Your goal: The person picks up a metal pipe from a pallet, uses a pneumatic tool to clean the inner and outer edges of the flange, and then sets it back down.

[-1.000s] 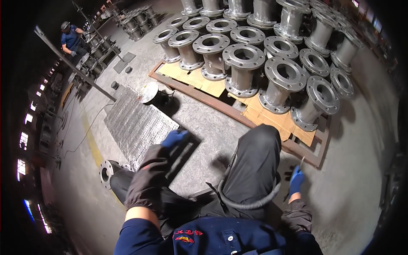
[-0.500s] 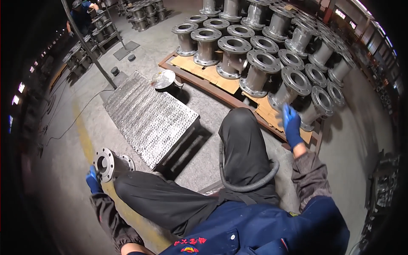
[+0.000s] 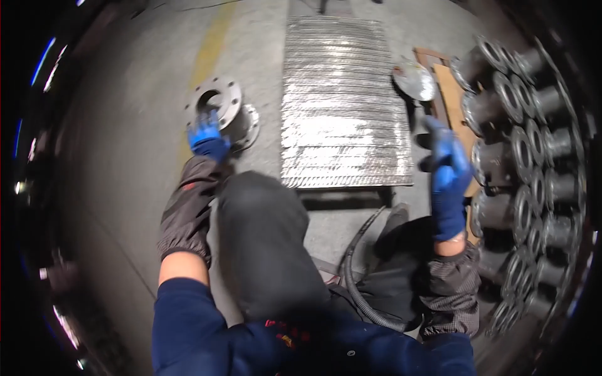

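As my left hand (image 3: 209, 136), fingers apart, meets a flanged pipe's (image 3: 236, 123) near rim – grip impossible to tell – my empty right hand (image 3: 450, 166) hangs loosely spread, perhaps for balance; the pipe sits left of the ridged bench (image 3: 345, 113), seemingly for easy reach.

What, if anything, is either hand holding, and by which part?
The left hand overlaps the flanged pipe at its near rim; whether it grips cannot be told. The right hand appears empty.

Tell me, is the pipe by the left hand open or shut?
Open at the near end: the pipe shows a round hole there. The far end faces away; I cannot tell.
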Motion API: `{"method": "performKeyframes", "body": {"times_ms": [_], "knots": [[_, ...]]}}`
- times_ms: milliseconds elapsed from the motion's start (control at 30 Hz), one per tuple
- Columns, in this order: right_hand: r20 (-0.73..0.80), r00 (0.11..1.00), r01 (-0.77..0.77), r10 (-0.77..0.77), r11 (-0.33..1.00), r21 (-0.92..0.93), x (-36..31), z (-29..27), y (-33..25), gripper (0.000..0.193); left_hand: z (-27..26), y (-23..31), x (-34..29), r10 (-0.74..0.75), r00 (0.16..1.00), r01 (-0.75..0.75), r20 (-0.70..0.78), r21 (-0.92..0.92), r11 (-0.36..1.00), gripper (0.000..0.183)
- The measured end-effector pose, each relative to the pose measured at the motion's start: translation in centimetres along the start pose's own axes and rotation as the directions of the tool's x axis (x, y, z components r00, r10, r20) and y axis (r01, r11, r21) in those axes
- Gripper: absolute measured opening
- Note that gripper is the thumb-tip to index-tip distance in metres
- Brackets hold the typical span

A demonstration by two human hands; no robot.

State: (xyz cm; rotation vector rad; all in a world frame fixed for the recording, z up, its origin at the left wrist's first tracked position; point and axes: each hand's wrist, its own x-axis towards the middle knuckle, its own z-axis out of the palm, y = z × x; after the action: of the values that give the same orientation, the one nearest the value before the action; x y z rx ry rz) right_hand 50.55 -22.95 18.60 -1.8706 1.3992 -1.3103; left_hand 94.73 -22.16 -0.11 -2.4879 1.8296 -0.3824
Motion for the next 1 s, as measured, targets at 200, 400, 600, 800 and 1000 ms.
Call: {"method": "performKeyframes", "body": {"times_ms": [200, 400, 600, 800, 1000], "knots": [[0.198, 0.980, 0.004, -0.005, 1.000, 0.007, -0.1, 5.0, 2.4, 0.031, 3.8, -1.3, 1.6, -0.023, 0.933, 0.098, 0.360, -0.193, 0.976, 0.085], [0.120, 0.992, 0.042, -0.045, 0.999, 0.031, 0.8, 5.3, 1.0, 0.015, 0.5, -1.7, 1.3, 0.040, 0.979, -0.018, 0.202, -0.111, 0.994, 0.059], [0.009, 0.993, 0.122, -0.121, 0.990, -0.064, -0.7, 7.3, -0.1, 0.016, -4.0, -1.1, -7.5, 0.046, 0.989, 0.012, 0.141, -0.388, 0.922, 0.057], [-0.004, 0.960, 0.278, -0.281, 0.953, -0.116, 1.4, 9.6, -5.1, 0.018, -7.0, 1.4, -16.8, 0.074, 0.988, 0.017, 0.133, -0.580, 0.814, 0.055], [0.049, 0.878, 0.475, -0.477, 0.853, -0.215, 0.1, 17.5, -14.6, 0.025, -8.5, 1.7, -25.8, 0.028, 0.983, 0.100, 0.180, -0.663, 0.742, 0.053]]}}
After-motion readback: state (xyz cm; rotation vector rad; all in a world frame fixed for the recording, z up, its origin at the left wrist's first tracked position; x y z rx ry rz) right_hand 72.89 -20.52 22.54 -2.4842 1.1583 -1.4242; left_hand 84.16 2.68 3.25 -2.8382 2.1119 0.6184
